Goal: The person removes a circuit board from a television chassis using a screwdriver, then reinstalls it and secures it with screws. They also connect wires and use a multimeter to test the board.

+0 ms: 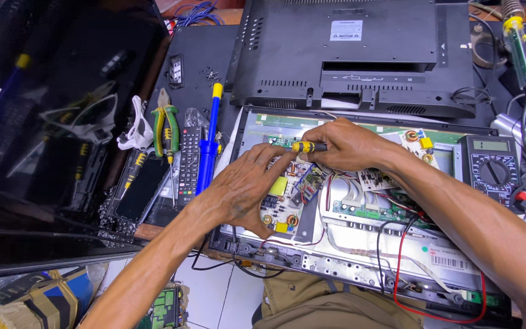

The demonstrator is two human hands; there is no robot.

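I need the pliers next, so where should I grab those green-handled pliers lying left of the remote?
Grip the green-handled pliers around both handles, coming from above with the left hand. They lie flat with jaws pointing away, and the handles are the widest exposed part; the remote and blue tool crowd their right side.

White rectangular label (346,30) with dark print, top centre of the black TV back cover (348,55). Multimeter (492,167) at right edge of the opened set: small grey-green LCD window (490,145) above its dial. White barcode sticker (452,261) low right on the metal chassis (360,244), slightly tilted. Large dark glossy display panel (56,109) fills the left side, reflecting tools. Black phone (141,186) lies face up just beside the remote control (189,164), screen dark.
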